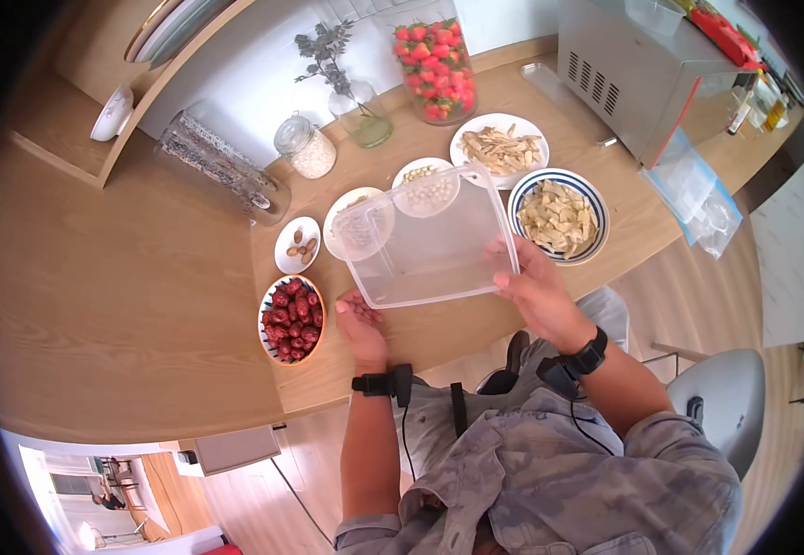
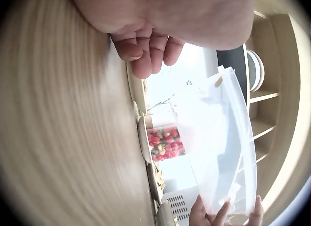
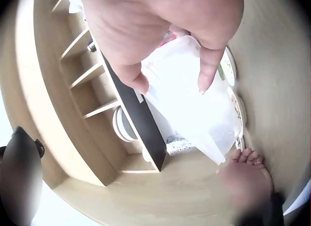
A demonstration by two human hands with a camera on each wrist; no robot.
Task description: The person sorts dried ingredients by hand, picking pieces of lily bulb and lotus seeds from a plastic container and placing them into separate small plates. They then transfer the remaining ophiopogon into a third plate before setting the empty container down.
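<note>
A clear, rectangular plastic container [image 1: 425, 268] hangs tilted above the front of the table in the head view. My right hand [image 1: 541, 294] grips its right side, with the thumb and fingers on opposite faces, as the right wrist view also shows. My left hand [image 1: 362, 328] is low over the tabletop, just under the container's near-left corner. Its fingers [image 2: 142, 65] are loosely bent and hold nothing. Left of that hand is a bowl of red dates [image 1: 293, 319]. Right of the container, a blue-rimmed bowl [image 1: 598, 211] holds pale dried slices [image 1: 557, 220].
Behind the container stand a white plate [image 1: 471, 129] of dried strips, and two small dishes partly seen through the plastic. A saucer [image 1: 284, 254] carries several brown nuts. Farther back are a strawberry-filled jar [image 1: 434, 69], a vase [image 1: 365, 120], an oat-like jar [image 1: 308, 153] and a microwave [image 1: 606, 74].
</note>
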